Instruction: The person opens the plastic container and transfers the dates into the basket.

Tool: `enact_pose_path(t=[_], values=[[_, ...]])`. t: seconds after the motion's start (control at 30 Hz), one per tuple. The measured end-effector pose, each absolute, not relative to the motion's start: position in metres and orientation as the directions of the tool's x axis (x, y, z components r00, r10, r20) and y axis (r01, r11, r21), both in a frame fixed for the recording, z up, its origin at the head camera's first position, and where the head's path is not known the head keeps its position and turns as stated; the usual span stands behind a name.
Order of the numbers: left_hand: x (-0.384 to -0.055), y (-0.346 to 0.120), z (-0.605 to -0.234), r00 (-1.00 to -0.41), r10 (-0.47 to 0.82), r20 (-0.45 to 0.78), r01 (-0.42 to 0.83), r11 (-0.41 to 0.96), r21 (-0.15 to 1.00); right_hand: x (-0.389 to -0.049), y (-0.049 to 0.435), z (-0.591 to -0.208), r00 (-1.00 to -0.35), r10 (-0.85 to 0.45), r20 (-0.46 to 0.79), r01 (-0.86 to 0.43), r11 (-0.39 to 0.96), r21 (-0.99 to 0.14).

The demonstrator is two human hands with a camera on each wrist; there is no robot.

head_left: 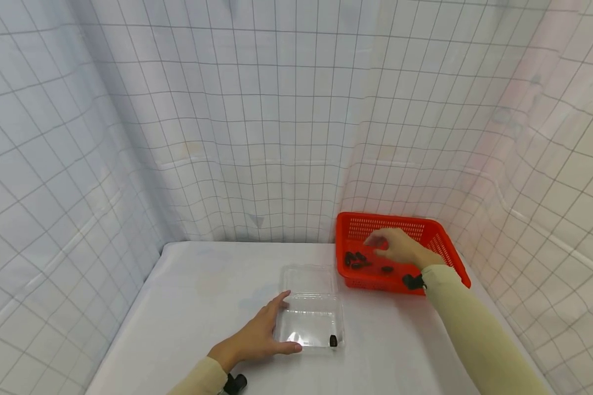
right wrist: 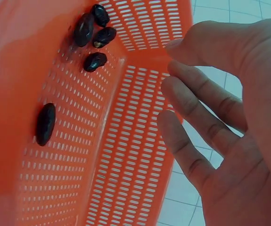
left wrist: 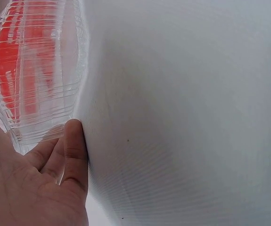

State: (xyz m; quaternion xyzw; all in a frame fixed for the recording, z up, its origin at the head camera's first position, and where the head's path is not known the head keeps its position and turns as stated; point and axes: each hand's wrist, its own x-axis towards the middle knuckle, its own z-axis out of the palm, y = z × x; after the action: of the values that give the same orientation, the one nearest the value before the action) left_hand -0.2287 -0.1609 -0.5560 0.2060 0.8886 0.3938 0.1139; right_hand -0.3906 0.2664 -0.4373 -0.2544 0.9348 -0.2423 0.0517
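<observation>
A clear plastic box (head_left: pixel 308 323) lies on the table with its lid (head_left: pixel 308 278) folded back flat. At its left side, my left hand (head_left: pixel 257 334) holds it, the thumb along the front edge and the fingers near the hinge. One dark dried date (head_left: pixel 333 340) sits in the box's front right corner. My right hand (head_left: pixel 397 247) hovers over the red basket (head_left: pixel 385 287), fingers apart and loosely bent, with nothing between them. Several dark, wrinkled dates (right wrist: pixel 95 61) are grouped in the basket, and a single date (right wrist: pixel 45 124) lies away from them.
A white cloth covers the table (head_left: pixel 197 296). Grid-patterned white curtains (head_left: pixel 257 137) enclose the back and both sides. The slotted basket stands at the back right, close to the curtain, with the box to its front left.
</observation>
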Motion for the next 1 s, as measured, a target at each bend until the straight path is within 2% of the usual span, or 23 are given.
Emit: enact_pose_path(t=[0.57,0.83,1.0], values=[[-0.229,-0.158,-0.555,-0.890,0.455,-0.036,0.280,0.607,0.743,-0.358,0.261,-0.445,-0.846,-0.513,0.144,-0.516,0.722,-0.460],[-0.226,-0.157,-0.554,-0.893,0.449,-0.028,0.284,0.611,0.739,-0.332,0.241,-0.441,-0.787,-0.590,0.179,-0.600,0.668,-0.440],[-0.225,-0.158,-0.554,-0.894,0.448,-0.019,0.291,0.612,0.736,-0.320,0.227,-0.440,-0.724,-0.663,0.190,-0.669,0.610,-0.424]])
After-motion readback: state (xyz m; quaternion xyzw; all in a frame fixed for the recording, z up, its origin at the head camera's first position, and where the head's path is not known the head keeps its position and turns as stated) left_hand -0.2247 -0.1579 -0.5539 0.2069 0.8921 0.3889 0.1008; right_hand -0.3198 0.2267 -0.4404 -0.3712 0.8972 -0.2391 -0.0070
